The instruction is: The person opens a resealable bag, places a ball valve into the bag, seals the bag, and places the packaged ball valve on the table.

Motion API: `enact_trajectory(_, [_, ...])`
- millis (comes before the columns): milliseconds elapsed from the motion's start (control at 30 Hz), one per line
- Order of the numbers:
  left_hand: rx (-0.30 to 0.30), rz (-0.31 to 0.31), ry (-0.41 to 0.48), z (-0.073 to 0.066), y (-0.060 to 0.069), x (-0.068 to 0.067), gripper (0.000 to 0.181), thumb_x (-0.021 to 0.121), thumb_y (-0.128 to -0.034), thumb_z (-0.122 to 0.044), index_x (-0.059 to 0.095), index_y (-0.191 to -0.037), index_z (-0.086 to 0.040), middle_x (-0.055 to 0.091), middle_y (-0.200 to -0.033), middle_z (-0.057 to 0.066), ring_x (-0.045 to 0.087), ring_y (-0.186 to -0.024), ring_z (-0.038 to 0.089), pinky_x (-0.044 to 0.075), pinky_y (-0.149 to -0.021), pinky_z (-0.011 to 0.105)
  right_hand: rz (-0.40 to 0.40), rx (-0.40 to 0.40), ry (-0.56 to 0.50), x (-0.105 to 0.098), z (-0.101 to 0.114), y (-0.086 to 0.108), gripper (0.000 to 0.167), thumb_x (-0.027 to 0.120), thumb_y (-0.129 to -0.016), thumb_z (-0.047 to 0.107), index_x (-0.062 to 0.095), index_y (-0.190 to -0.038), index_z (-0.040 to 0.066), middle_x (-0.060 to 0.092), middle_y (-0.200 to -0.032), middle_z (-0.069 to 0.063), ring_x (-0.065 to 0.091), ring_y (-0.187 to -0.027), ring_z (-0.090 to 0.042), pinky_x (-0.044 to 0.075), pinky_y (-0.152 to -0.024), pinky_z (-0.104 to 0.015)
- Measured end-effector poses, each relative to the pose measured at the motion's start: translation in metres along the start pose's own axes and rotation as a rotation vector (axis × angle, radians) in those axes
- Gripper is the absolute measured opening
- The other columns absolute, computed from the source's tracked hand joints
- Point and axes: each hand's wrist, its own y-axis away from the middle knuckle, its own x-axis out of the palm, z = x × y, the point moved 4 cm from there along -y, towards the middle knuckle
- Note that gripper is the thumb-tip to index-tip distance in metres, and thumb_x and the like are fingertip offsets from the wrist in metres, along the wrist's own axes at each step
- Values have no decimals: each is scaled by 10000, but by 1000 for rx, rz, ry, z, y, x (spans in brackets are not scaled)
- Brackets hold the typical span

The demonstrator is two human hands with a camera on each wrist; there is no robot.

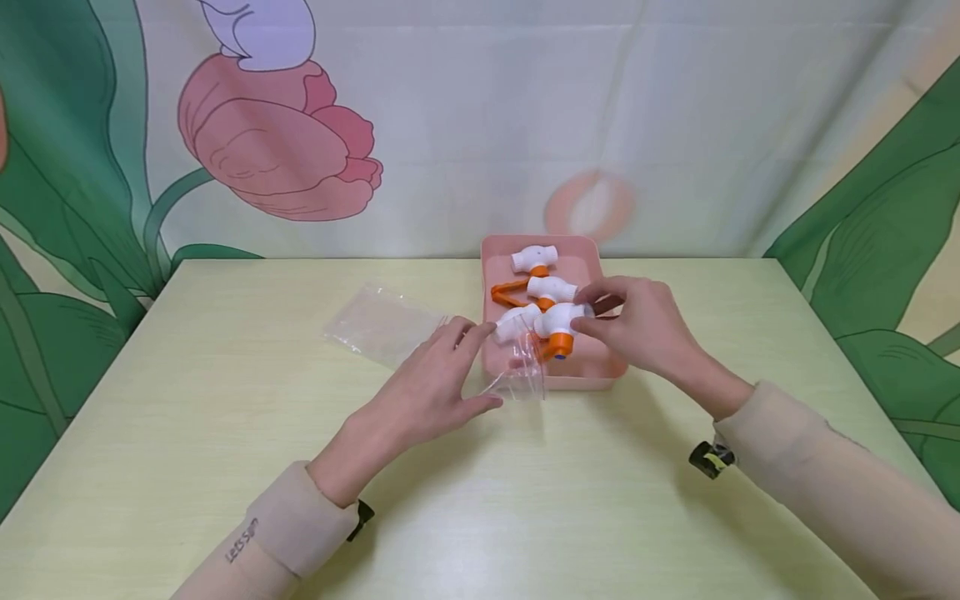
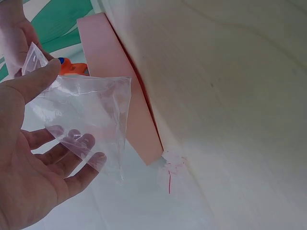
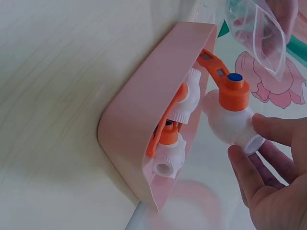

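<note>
My right hand [image 1: 648, 325] pinches one end of a white valve [image 1: 558, 320] with an orange handle, held over the pink tray [image 1: 592, 382]. In the right wrist view the fingertips grip the open end of that valve [image 3: 229, 125], its blue-capped handle pointing away. Several more white valves [image 1: 534, 258] with orange handles lie in the tray. My left hand [image 1: 427, 379] holds a clear plastic bag [image 1: 525, 379] at the tray's front left; in the left wrist view the thumb lies on the bag [image 2: 86, 105] and the other fingers are behind it.
Another clear bag [image 1: 382, 323] lies flat on the pale table [image 1: 225, 400], left of the tray. Behind the table's far edge hangs a curtain [image 1: 465, 125] printed with flowers and leaves.
</note>
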Motion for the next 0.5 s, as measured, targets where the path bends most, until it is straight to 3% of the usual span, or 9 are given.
enact_trajectory(300, [-30, 1, 1, 10, 3, -2, 822, 864, -855, -311, 450, -1494, 0, 535, -1275, 113, 554, -1151, 265, 492, -1007, 400, -82, 12, -51, -18, 0, 6, 247, 826, -893, 225, 749, -1091, 100, 735, -1051, -46, 711, -967, -208, 595, -779, -383])
enact_trajectory(500, [-38, 9, -14, 16, 3, -2, 805, 854, -867, -305, 454, -1493, 8, 539, -1299, 125, 547, -1184, 279, 478, -1031, 414, -109, 11, -99, -29, -1, 7, 227, 822, -896, 235, 749, -1073, 114, 740, -1022, -32, 710, -966, -190, 565, -714, -293])
